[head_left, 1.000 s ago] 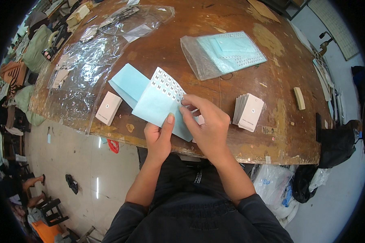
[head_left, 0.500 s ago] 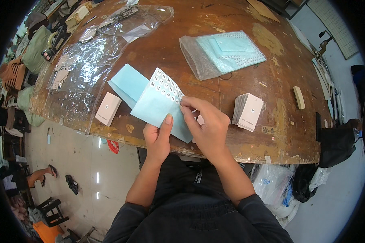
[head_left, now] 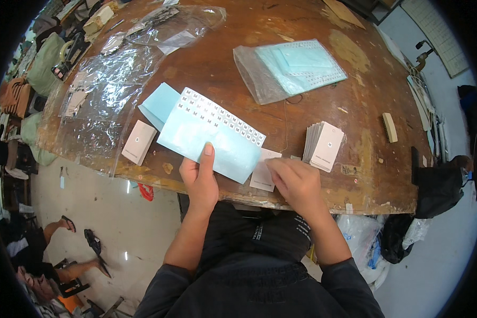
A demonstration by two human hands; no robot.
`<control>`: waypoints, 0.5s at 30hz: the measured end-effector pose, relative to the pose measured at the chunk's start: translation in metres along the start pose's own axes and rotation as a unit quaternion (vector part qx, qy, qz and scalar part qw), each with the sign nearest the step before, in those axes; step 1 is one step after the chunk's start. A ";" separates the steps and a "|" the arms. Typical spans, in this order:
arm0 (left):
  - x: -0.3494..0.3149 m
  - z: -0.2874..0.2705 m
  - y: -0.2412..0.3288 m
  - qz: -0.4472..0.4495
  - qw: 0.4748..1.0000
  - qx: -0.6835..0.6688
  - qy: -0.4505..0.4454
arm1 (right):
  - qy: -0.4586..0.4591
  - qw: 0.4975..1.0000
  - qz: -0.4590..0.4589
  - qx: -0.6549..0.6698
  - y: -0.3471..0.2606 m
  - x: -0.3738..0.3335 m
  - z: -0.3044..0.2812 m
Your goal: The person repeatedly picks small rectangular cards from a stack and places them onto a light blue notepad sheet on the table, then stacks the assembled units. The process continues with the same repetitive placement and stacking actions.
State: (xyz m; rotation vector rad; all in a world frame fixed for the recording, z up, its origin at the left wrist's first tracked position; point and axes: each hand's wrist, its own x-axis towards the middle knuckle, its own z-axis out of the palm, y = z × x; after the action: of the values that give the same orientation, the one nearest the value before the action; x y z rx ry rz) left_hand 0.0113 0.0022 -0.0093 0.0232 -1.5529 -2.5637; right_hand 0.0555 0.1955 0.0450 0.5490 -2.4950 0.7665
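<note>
My left hand [head_left: 200, 183] grips a light-blue sticker sheet [head_left: 196, 130] by its lower edge, thumb on top. Rows of small white stickers with dark marks run along the sheet's upper part. To its right, my right hand [head_left: 299, 183] is closed, fingertips pinched over the edge of a pale pink tag [head_left: 261, 179] on the table. Whatever the pinch holds is hidden or too small to see. Partly behind the sheet lies a folded light-blue sheet [head_left: 158, 106]. One stack of pink tags [head_left: 139, 142] sits on the left, another fanned stack [head_left: 324, 147] on the right.
The worn wooden table [head_left: 206, 63] carries a clear bag of blue sticker sheets [head_left: 302, 63] at the back. Crumpled clear plastic [head_left: 108, 79] spreads over its left side. A small brush [head_left: 389, 127] lies at right. Another person's legs [head_left: 55, 228] show at lower left.
My right hand has left the sticker sheet and moved down and right to the pink tag. The sheet now lies flatter, with more sticker rows showing. The other person's legs have shifted.
</note>
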 end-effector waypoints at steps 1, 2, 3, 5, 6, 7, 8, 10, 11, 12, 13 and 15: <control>0.001 0.000 0.000 0.000 1.000 -0.010 0.003 | -0.031 0.999 -0.001 -0.023 0.001 -0.004 -0.002; 0.001 0.000 0.000 0.000 1.000 -0.020 0.006 | -0.052 0.998 -0.006 -0.042 0.002 -0.008 -0.003; 0.000 0.001 0.000 0.002 1.000 -0.024 0.004 | -0.072 0.995 -0.011 -0.061 0.002 -0.011 -0.004; 0.001 0.000 0.000 0.008 1.000 -0.030 -0.003 | -0.096 0.991 -0.025 -0.089 0.002 -0.014 -0.004; 0.001 0.000 0.000 0.008 0.999 -0.036 -0.006 | -0.114 0.988 -0.026 -0.103 0.002 -0.015 -0.003; 0.001 0.000 -0.001 0.009 0.999 -0.041 -0.008 | -0.112 0.986 -0.041 -0.113 0.001 -0.016 -0.001; 0.001 0.000 -0.001 0.007 0.999 -0.046 -0.009 | -0.115 0.984 -0.049 -0.125 0.000 -0.017 0.001; 0.001 -0.001 0.000 0.008 0.999 -0.053 -0.012 | -0.109 0.985 -0.054 -0.119 -0.001 -0.018 0.003; 0.000 -0.001 0.000 0.004 0.998 -0.055 -0.010 | -0.099 0.989 -0.049 -0.101 -0.001 -0.019 0.002; 0.000 -0.001 0.001 0.008 0.998 -0.054 -0.008 | -0.074 0.993 -0.045 -0.085 -0.001 -0.019 0.001; 0.000 -0.001 0.001 0.009 0.999 -0.053 -0.004 | -0.098 0.991 -0.014 -0.091 -0.001 -0.020 0.000; 0.000 0.000 0.001 0.008 0.998 -0.057 -0.004 | -0.114 0.987 0.046 -0.104 -0.003 -0.022 -0.003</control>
State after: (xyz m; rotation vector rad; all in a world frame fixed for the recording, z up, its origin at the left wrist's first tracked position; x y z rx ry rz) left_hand 0.0111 0.0017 -0.0082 -0.0131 -1.4012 -2.6382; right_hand 0.0758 0.2004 0.0369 0.4723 -2.7872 0.4899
